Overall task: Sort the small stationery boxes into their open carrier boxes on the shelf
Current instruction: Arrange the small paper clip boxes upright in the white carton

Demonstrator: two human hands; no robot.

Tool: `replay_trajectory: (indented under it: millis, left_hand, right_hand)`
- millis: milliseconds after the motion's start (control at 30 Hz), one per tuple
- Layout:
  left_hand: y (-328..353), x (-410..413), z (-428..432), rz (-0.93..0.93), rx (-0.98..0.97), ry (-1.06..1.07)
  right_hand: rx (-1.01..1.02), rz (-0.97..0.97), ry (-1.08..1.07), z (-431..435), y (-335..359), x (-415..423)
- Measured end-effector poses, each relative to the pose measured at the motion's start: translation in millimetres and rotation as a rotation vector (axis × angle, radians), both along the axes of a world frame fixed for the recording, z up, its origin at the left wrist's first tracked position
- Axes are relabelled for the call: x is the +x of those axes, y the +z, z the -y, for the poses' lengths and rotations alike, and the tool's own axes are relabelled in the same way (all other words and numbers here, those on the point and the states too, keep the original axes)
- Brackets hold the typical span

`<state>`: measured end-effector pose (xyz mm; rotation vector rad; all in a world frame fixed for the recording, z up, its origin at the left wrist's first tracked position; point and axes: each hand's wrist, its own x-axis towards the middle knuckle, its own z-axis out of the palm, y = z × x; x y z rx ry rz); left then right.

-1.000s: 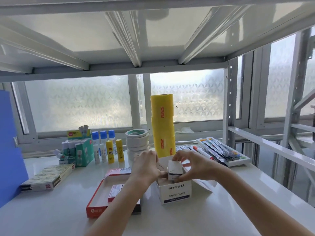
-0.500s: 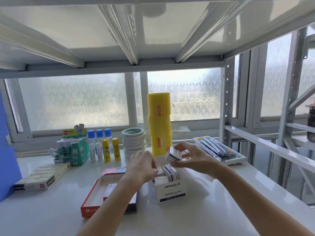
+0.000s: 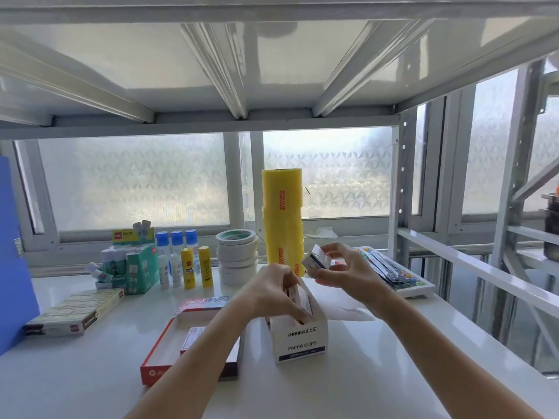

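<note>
A white open carrier box (image 3: 302,343) printed "PAPER CLIPS" stands on the shelf in front of me. My left hand (image 3: 272,293) reaches into its top, fingers closed around small boxes inside. My right hand (image 3: 348,272) hovers above and behind the carrier, pinching one small white box (image 3: 317,260) tilted in the air. To the left lies a flat red-edged open carrier box (image 3: 157,358) with a small box (image 3: 193,340) in it, partly hidden by my left forearm.
Behind stand a tall yellow tape roll stack (image 3: 282,225), white tape rolls (image 3: 237,257), glue bottles and sticks (image 3: 184,261), and a green glue box (image 3: 133,267). A flat staple pack (image 3: 75,311) lies left, a blue folder (image 3: 12,252) far left, a tray of packets (image 3: 393,273) right.
My right hand has lifted a small box out of the paper clips carrier and raised it to the right. My left hand has moved down into the carrier.
</note>
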<state>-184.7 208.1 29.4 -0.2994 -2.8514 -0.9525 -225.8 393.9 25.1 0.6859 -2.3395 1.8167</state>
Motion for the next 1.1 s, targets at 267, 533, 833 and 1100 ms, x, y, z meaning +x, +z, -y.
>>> replay_trajectory:
  millis: [267,533,833,1100]
  left_hand:
    - [1.6,-6.2,21.0,-0.044,0.217,-0.01]
    - [-19.2,-18.1,7.1,-0.128,0.168,0.094]
    - [-21.0,-11.2,-5.3,0.038,-0.168,0.169]
    - [-5.0,4.0,6.1,0.046,-0.158,0.037]
  right_hand:
    - [0.043,-0.065,-0.071,-2.5,2.4,-4.0]
    - [0.088,-0.079,-0.079,-1.3,2.7,-2.6]
    - [0.272,-0.128,0.029,1.7,-3.6,2.5]
    - [0.414,-0.222,0.144,2.5,-5.5,5.5]
